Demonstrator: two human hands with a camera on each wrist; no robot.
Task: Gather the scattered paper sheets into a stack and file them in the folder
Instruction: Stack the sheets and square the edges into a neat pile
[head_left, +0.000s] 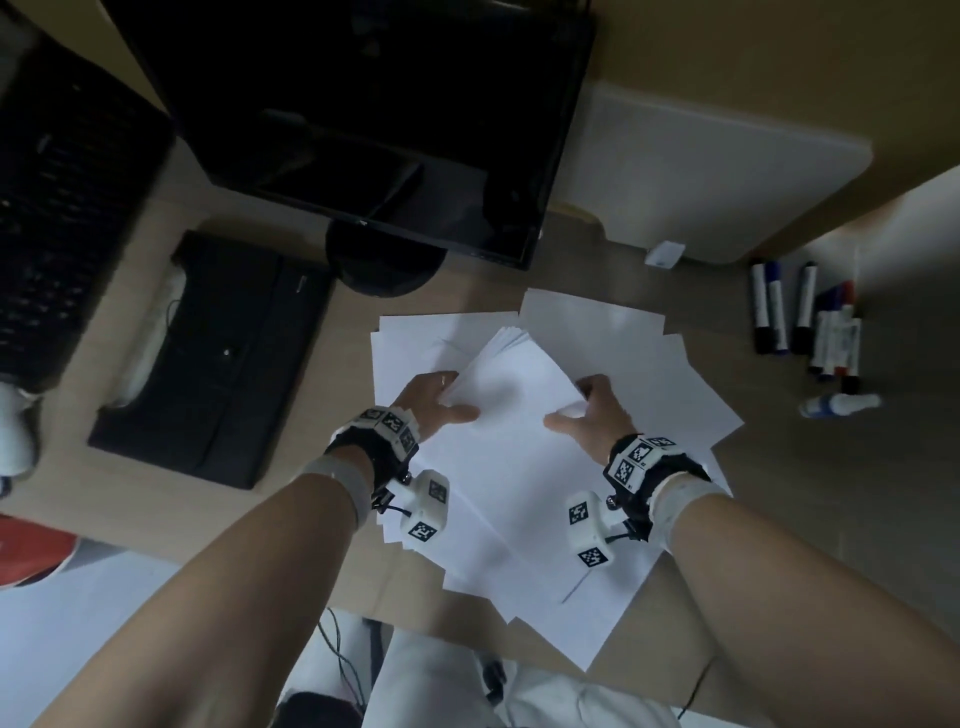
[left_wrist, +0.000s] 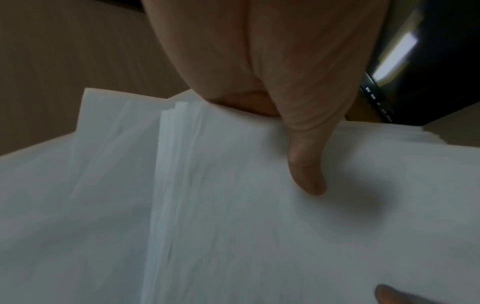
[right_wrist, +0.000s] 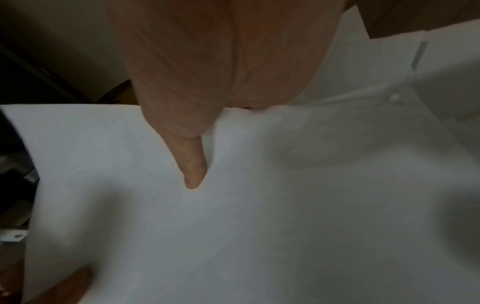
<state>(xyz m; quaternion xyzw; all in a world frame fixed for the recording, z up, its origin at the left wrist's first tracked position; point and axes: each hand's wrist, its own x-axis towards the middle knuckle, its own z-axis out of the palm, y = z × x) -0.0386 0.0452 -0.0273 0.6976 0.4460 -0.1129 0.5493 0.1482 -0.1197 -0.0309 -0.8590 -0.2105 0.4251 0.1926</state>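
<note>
white paper everywhere in front of me: a loose fan of sheets (head_left: 613, 364) spread over the desk (head_left: 291, 525), and on top of it the part-gathered stack (head_left: 514, 395) i have between both hands. my left hand (head_left: 434, 397) pinches the stack's left edge, thumb flat on the top sheet and fingers tucked underneath; the left wrist view shows the thumb (left_wrist: 306, 164) pressing down beside the staggered sheet edges. my right hand (head_left: 597, 410) does the same on the right edge, thumb (right_wrist: 191, 164) on top, fingers hidden below the paper.

i judge the stack light but floppy. it sags and dimples around the thumbs, so it wants support at two opposite edges rather than one corner. the sheets look smooth and will likely slide over each other; the edges are not yet squared, so a loose pinch could let them fan out again. best hold, i think, is at the middle of the long edges, then tap the short edge on the desk to align.

the black folder (head_left: 208, 358) lies closed to the left, well apart from the paper, below the monitor (head_left: 363, 119). markers (head_left: 800, 317) sit off to the right, out of the way.
</note>
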